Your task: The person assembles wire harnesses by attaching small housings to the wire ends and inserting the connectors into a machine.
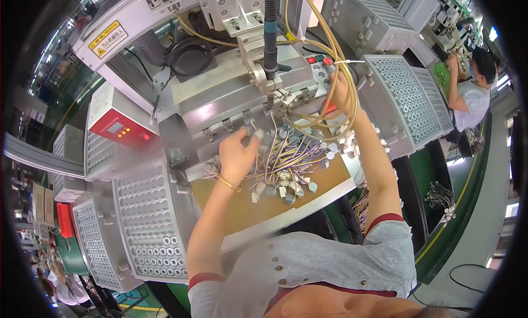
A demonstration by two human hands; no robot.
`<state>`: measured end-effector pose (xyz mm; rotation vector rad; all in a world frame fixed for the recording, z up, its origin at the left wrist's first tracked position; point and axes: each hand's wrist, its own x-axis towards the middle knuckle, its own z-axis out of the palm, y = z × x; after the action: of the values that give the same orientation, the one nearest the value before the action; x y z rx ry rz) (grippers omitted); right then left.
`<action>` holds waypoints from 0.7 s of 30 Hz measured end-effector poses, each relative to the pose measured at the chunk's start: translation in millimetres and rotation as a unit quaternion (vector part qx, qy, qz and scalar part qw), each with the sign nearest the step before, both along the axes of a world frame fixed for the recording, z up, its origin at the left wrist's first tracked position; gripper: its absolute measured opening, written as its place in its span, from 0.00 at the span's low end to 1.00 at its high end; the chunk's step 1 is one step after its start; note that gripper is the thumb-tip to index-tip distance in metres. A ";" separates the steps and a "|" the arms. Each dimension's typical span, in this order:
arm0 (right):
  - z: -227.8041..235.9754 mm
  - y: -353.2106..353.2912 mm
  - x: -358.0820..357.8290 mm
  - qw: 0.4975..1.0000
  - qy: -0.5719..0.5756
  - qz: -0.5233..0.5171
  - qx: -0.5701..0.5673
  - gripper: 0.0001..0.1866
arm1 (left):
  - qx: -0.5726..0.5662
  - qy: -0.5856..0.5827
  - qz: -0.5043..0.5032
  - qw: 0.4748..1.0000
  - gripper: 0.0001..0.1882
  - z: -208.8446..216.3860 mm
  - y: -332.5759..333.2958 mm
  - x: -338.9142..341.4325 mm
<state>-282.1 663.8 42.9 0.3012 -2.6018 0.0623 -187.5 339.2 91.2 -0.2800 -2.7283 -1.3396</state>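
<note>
My left hand [237,157] is at the front of the metal fixture [212,117], with thumb and fingertips curled in by a small whitish piece [258,134]. What the fingertips hold is too blurred to make out. A thin wire [252,122] runs from a fixture clip just beyond them. Over at the control panel [319,76], my right hand [342,92] reaches up behind yellow tubes [352,54], fingers stretched out close to a red button [328,61]. Between my arms lies a heap of purple, yellow and white wires [291,156] with connectors and round grey parts.
A soldering-iron-like tool [270,40] hangs above the fixture. Trays of round parts stand left [151,224] and right [404,92]. A red-and-white control box [118,123] sits at left. Another person [473,92] works at far right. The tan work board [220,200] lies before me.
</note>
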 end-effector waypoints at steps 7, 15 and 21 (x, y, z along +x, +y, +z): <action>4.3 -45.4 86.1 0.795 -0.135 0.020 -0.591 0.11 | 0.090 0.064 0.048 0.993 0.10 -23.8 -25.9 27.9; 50.2 -157.1 101.9 0.413 -0.366 0.137 -0.823 0.08 | 0.091 0.095 0.183 0.974 0.11 -51.3 -63.0 75.0; 45.4 -145.2 107.9 0.505 -0.378 0.152 -0.761 0.07 | 0.114 -0.148 0.071 0.980 0.10 -133.4 -60.9 117.2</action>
<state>-174.2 518.6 88.3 -0.0112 -1.9087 2.8678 -70.2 278.4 -42.2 0.1417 -2.7143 -1.7552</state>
